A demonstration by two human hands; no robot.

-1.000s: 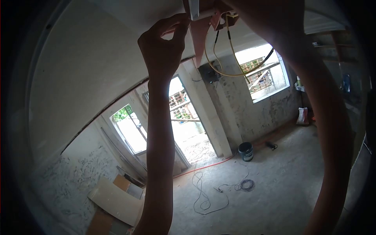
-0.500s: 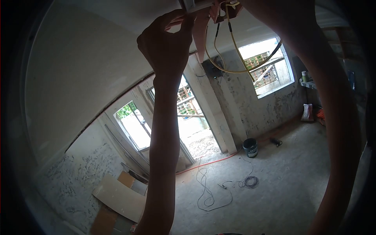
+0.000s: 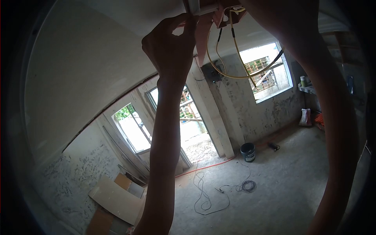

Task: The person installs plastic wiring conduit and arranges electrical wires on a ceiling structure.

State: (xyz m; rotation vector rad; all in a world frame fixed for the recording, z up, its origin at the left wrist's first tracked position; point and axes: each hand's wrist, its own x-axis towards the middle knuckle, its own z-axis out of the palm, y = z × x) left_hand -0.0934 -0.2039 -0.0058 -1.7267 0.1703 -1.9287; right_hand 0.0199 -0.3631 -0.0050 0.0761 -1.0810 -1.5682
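Note:
Raised overhead, my left hand has its thumb and a finger pinched together at the lower end of a light grey metal strip, up by the ceiling. Just right of the fingertips is a reddish-brown steel beam with a bracket. Yellow cables with black-taped sections hang in a loop from that bracket. My right forearm reaches up across the right side. The right hand itself lies beyond the top edge, so its fingers and anything in them are hidden.
Far below, a dark bucket stands by the wall. A coiled grey cable and an orange-red line lie on the concrete floor. Board offcuts lean at lower left. A doorway and a window open outside.
The view has shifted slightly, so the beam, cables and left hand sit a little lower and to the right. The left hand's pinch on the metal strip looks the same.

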